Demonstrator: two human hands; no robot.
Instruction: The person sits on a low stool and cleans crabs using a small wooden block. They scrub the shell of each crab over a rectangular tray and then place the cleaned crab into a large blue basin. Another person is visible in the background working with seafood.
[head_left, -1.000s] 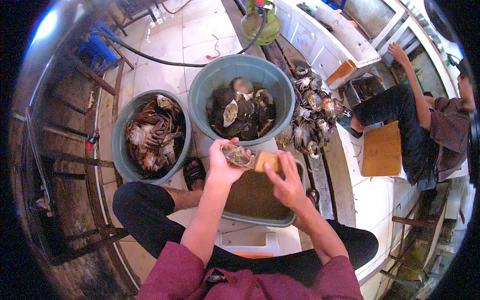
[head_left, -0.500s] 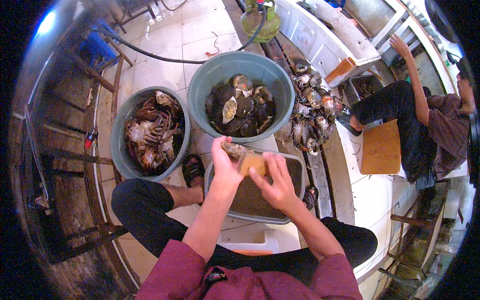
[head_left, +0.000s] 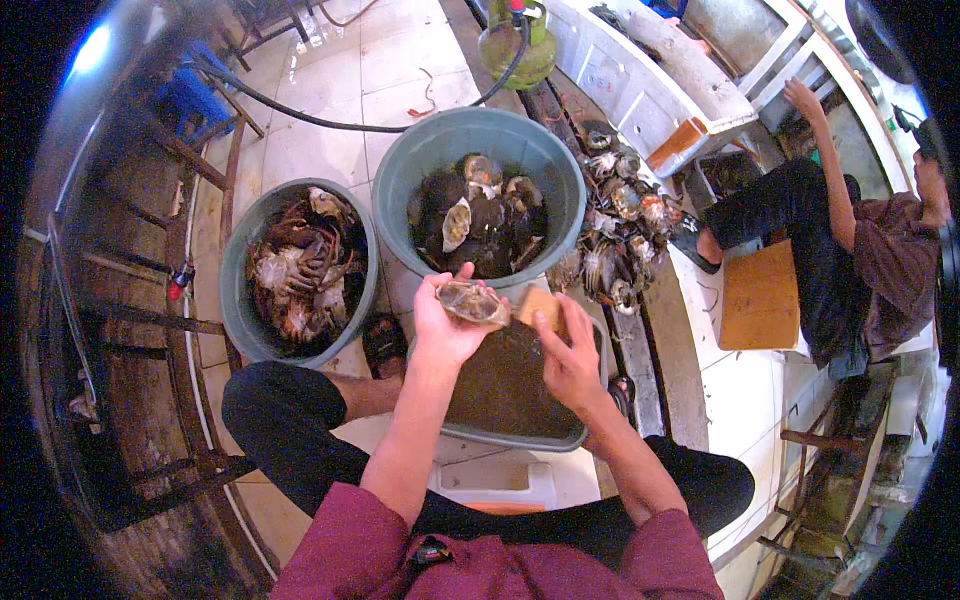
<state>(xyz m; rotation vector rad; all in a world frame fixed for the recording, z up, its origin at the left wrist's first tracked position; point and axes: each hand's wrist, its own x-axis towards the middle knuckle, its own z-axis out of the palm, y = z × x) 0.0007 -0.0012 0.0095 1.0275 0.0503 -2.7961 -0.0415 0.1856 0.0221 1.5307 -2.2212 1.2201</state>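
Note:
In my left hand (head_left: 440, 335) is a crab shell (head_left: 470, 302), its hollow side showing, fingers closed around its edge. My right hand (head_left: 574, 365) pinches a tan sponge (head_left: 538, 307) just to the right of the shell, with a small gap between the two. Below both hands lies a grey rectangular basin (head_left: 510, 437) of murky brown water. Directly beyond it stands a large blue-green tub (head_left: 470, 130), which has several dark crab shells (head_left: 495, 228) inside.
A smaller tub (head_left: 236, 325) of crab pieces (head_left: 300, 262) is at left. Crab parts (head_left: 625, 205) are heaped on the floor at right. Farther off are a green gas cylinder (head_left: 520, 58), a black hose (head_left: 300, 110) and a white box (head_left: 625, 75). Another person (head_left: 835, 220) sits at right.
My right hand has drawn the sponge to the right, away from the shell. The shell, partly covered before, has tipped so its hollow side shows.

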